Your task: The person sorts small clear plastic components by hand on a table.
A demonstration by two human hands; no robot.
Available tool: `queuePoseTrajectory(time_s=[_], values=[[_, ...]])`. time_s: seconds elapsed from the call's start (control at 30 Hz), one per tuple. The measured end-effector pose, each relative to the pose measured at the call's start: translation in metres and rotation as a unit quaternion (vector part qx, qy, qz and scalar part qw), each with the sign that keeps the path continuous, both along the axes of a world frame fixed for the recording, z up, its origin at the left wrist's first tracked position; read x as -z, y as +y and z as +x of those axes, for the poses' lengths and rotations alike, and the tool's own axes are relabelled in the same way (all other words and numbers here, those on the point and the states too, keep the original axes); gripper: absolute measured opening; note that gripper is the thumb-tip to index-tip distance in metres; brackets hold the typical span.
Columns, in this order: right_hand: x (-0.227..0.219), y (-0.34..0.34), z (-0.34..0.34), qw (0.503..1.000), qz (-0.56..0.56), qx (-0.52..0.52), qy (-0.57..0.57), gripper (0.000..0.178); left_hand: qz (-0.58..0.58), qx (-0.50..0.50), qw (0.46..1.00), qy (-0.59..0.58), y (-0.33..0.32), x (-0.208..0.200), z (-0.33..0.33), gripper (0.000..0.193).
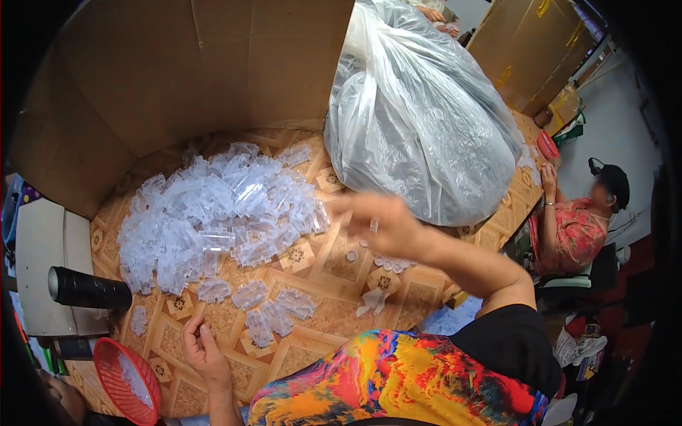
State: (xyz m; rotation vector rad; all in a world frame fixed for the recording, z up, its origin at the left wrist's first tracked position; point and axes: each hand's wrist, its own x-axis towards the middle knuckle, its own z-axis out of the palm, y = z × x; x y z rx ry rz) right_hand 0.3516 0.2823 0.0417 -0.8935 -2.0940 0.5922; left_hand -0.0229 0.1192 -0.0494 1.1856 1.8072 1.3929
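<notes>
Showing the head view: a person seated at a patterned table [334,263], with a pile [220,213] of clear plastic pieces spread across its left half. The right hand [380,226] is raised over the table just right of the pile; it is blurred by motion, the fingers look loosely curled and something small and pale shows near them, but whether it is gripped cannot be told. The left hand [202,348] rests near the front edge, palm up and fingers partly curled, apparently empty, just beside a few stray pieces [273,312]. A red basket [128,380] with more clear parts sits at the front left corner, a black tube [89,289] lies on the grey stand beside it, and small caps [391,264] lie below the right hand. A large clear bag [419,121] stands at the far side against a cardboard wall [177,71]; a second person [579,220] sits at the right.

Risks, as judged from this layout: a fast sweep of the right arm could scatter the caps or push pieces over the near edge (nothing rims the table there). The basket overhangs the corner and could be knocked off by the left elbow. The bulging bag might slump onto the pile.
</notes>
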Motion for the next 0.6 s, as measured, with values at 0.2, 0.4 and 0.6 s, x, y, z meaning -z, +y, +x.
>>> queuePoseTrajectory(time_s=[0.2,0.4,0.6], values=[[0.055,-0.136,-0.030,0.979,-0.182,-0.069,-0.056,0.025,0.058,0.008,0.998,-0.010,-0.043,0.050,-0.021,0.021],[0.090,-0.222,-0.069,0.997,-0.068,-0.004,-0.034,0.034,0.059,0.010,0.998,-0.031,-0.077,0.064,-0.035,0.023],[0.107,-0.262,-0.090,0.991,-0.025,0.060,-0.115,0.031,0.090,0.073,0.993,-0.004,-0.136,0.051,-0.010,0.024]])
